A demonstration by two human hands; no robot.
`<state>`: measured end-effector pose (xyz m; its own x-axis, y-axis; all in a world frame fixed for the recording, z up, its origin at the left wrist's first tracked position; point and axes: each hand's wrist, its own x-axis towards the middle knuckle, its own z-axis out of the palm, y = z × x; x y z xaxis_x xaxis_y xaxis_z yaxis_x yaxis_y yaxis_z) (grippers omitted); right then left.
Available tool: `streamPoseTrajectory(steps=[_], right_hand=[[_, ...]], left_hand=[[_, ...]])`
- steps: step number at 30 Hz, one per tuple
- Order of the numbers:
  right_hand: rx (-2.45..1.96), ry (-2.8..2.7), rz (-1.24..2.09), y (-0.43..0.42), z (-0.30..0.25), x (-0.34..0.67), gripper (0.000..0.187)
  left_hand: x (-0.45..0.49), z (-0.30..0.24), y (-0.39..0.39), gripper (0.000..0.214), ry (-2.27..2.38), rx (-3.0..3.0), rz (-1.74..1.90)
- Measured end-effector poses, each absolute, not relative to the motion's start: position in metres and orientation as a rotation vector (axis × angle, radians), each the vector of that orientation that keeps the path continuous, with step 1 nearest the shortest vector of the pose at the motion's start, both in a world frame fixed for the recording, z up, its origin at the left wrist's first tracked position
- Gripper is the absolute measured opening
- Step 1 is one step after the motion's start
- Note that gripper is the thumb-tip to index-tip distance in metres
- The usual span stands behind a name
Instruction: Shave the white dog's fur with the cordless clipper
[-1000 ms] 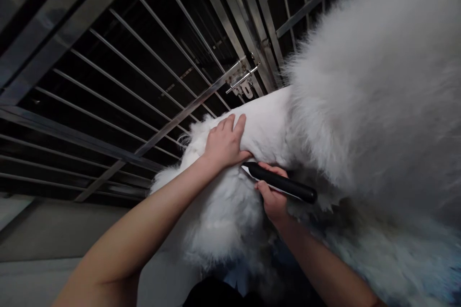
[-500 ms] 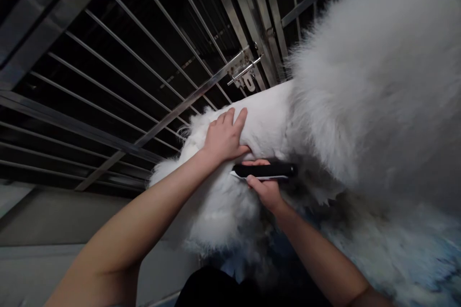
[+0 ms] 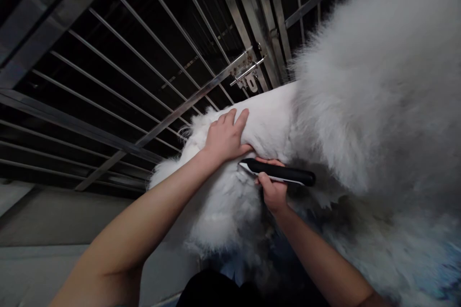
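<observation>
Gripping a black-and-white clipper, the right hand sits just right of the centre of the frame, its thumb on the near side and its fingers closed round the far side. The clipper lies almost level, its pale tip pointing left and up against the coat, just below the left thumb; whether the blade touches skin cannot be told.

The left hand lies flat near the centre, palm down on the animal, fingers extended and a little apart, thumb stretched to the right, holding nothing between them.

The white-furred animal reaches from the centre to the right edge. Its coat is short and smooth to the right of the left hand, shaggy below that hand, and long and fluffy across the right side of the frame.

A metal cage with thin bars fills the upper left and top, its sliding latch above the smooth stretch of coat. A grey panel shows at lower left.
</observation>
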<state>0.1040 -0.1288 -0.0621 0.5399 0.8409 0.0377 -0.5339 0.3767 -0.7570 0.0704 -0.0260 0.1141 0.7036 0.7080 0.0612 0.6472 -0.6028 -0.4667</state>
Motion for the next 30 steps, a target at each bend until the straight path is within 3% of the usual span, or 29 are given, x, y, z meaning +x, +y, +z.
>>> streamPoseTrajectory(steps=[6, 11, 20, 23, 30], right_hand=[[-0.659, -0.686, 1.07, -0.126, -0.06, 0.105, 0.031], [-0.693, -0.608, 0.928, -0.125, -0.061, 0.11, 0.032], [-0.651, -0.785, 1.033, -0.12, -0.061, 0.113, 0.032], [-0.688, -0.622, 0.906, -0.121, -0.06, 0.107, 0.033], [-0.678, -0.747, 1.017, -0.122, -0.056, 0.109, 0.03]], left_hand=[[0.068, 0.111, -0.027, 0.095, -1.022, -2.449, 0.144], [0.065, 0.111, -0.025, 0.087, -1.008, -2.454, 0.069], [0.064, 0.11, -0.012, 0.039, -0.937, -2.433, 0.079], [0.066, 0.111, -0.011, 0.036, -0.933, -2.419, 0.075], [0.066, 0.113, -0.008, 0.035, -0.912, -2.437, 0.035]])
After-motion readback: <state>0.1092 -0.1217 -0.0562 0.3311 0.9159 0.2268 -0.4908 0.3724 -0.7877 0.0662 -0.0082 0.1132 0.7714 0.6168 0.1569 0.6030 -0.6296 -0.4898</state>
